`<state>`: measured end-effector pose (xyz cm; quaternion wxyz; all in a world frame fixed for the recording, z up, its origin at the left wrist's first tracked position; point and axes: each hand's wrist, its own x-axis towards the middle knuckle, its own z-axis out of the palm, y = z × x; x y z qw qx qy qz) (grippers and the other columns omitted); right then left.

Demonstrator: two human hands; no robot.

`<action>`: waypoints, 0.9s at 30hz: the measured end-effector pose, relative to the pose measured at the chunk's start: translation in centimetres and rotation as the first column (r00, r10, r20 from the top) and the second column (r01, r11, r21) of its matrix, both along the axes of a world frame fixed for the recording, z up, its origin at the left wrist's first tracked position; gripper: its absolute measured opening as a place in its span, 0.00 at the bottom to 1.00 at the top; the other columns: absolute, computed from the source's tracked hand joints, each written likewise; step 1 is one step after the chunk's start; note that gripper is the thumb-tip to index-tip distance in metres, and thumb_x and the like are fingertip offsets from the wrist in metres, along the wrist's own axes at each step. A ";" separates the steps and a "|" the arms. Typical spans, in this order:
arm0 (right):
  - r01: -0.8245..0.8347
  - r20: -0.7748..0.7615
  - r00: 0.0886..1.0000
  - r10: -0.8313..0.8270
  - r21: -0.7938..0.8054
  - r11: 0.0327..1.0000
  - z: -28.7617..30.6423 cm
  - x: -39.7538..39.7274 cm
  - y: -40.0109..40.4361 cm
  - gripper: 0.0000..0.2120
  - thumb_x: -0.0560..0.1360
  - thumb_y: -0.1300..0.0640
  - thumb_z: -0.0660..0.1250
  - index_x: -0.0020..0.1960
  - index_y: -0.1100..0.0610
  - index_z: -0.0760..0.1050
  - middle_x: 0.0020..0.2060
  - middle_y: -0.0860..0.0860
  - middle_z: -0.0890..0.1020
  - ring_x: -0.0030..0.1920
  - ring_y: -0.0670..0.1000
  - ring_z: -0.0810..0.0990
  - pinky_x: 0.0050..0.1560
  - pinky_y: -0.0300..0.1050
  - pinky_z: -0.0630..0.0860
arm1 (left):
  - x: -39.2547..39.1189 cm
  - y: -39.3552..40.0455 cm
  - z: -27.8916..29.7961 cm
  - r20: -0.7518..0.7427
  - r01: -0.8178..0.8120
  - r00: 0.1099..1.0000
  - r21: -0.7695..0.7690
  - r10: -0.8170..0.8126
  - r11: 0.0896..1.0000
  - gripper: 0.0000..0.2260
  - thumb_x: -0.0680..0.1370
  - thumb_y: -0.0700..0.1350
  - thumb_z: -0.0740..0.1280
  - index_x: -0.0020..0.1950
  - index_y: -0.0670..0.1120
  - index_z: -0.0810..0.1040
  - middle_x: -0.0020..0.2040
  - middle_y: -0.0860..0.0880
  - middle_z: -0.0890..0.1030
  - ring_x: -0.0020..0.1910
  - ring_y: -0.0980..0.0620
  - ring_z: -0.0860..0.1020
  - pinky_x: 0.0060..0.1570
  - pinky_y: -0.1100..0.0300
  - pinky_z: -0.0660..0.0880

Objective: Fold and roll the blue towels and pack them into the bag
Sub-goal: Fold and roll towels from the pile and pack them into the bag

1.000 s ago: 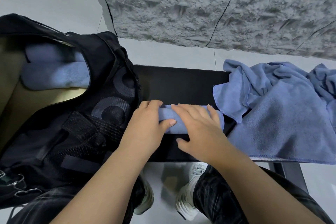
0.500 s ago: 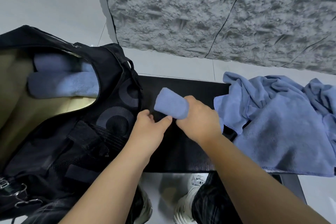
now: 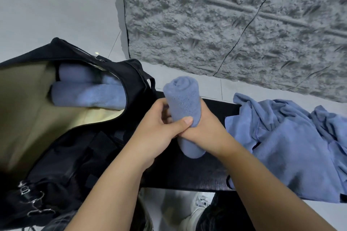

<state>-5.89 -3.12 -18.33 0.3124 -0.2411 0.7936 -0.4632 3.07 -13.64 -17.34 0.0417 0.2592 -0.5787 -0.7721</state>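
Both the left hand (image 3: 161, 124) and right hand (image 3: 203, 124) grip the rolled blue towel (image 3: 183, 99) upright at frame centre, rolling apparently finished, so next it probably goes left into the open black bag (image 3: 105, 137) beside the packed rolls (image 3: 88, 93).

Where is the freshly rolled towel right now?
In the head view, the rolled towel stands upright at centre, gripped by both the left hand and right hand above the black bench, just right of the open bag.

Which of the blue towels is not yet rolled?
The loose, crumpled blue towel lying on the right end of the black bench. The others are rolls: two inside the black bag, one gripped by both hands.
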 end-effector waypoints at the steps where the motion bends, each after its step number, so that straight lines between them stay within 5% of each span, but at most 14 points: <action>1: 0.008 0.001 1.000 -0.008 -0.025 1.000 0.3 0.0 -0.4 0.25 0.64 0.53 0.74 0.58 0.47 0.70 0.50 0.48 0.81 0.52 0.47 0.81 0.54 0.51 0.79 | 0.1 -0.5 0.7 -0.011 -0.001 1.000 -0.036 0.001 0.999 0.23 0.64 0.46 0.75 0.57 0.48 0.75 0.53 0.47 0.81 0.53 0.48 0.81 0.55 0.45 0.77; 4: 0.042 0.001 0.999 -0.042 -0.088 0.995 1.7 0.4 -2.2 0.23 0.66 0.56 0.75 0.57 0.50 0.70 0.49 0.51 0.82 0.50 0.49 0.82 0.52 0.56 0.80 | 0.8 -2.2 2.7 -0.049 -0.013 0.999 -0.114 0.008 0.993 0.25 0.60 0.54 0.76 0.55 0.51 0.77 0.53 0.49 0.82 0.52 0.46 0.81 0.53 0.44 0.78; 11: 0.069 0.023 0.998 -0.066 -0.291 0.954 6.3 2.5 -7.5 0.22 0.62 0.55 0.72 0.55 0.56 0.73 0.46 0.56 0.83 0.46 0.57 0.83 0.50 0.61 0.79 | 3.5 -6.3 6.4 -0.209 -0.170 0.968 -0.136 0.139 0.976 0.19 0.64 0.51 0.70 0.54 0.51 0.81 0.43 0.51 0.80 0.44 0.54 0.78 0.50 0.53 0.78; 15: 0.170 0.179 0.977 -0.115 -0.334 0.927 7.3 3.8 -10.6 0.35 0.59 0.45 0.71 0.61 0.58 0.68 0.49 0.54 0.81 0.50 0.54 0.82 0.54 0.58 0.78 | 4.7 -8.7 6.5 -0.198 -0.420 0.898 -0.123 0.392 0.899 0.05 0.72 0.47 0.70 0.47 0.54 0.81 0.43 0.52 0.81 0.47 0.51 0.80 0.52 0.51 0.78; 18: 0.211 0.230 0.963 -0.139 -0.327 0.921 7.6 5.1 -13.2 0.35 0.61 0.42 0.71 0.63 0.55 0.65 0.51 0.50 0.81 0.52 0.49 0.81 0.56 0.52 0.78 | 5.3 -10.4 5.3 -0.153 -0.547 0.837 -0.215 0.525 0.809 0.09 0.77 0.43 0.66 0.44 0.57 0.80 0.44 0.54 0.81 0.48 0.51 0.80 0.57 0.45 0.75; 23: 0.276 0.251 0.948 -0.198 -0.329 0.903 7.0 6.5 -16.9 0.29 0.72 0.50 0.71 0.65 0.55 0.60 0.54 0.47 0.77 0.54 0.45 0.77 0.54 0.43 0.74 | 6.2 -12.1 4.5 -0.110 -0.642 0.755 -0.317 0.646 0.698 0.14 0.79 0.41 0.59 0.47 0.60 0.76 0.46 0.56 0.79 0.49 0.50 0.78 0.57 0.45 0.74; 27: 0.271 0.233 0.952 -0.201 -0.323 0.907 5.5 7.1 -18.3 0.29 0.73 0.58 0.70 0.67 0.56 0.57 0.49 0.43 0.74 0.47 0.38 0.76 0.46 0.34 0.72 | 6.9 -12.7 3.9 -0.096 -0.651 0.733 -0.388 0.674 0.652 0.17 0.79 0.39 0.58 0.56 0.62 0.72 0.53 0.51 0.77 0.49 0.51 0.77 0.51 0.58 0.72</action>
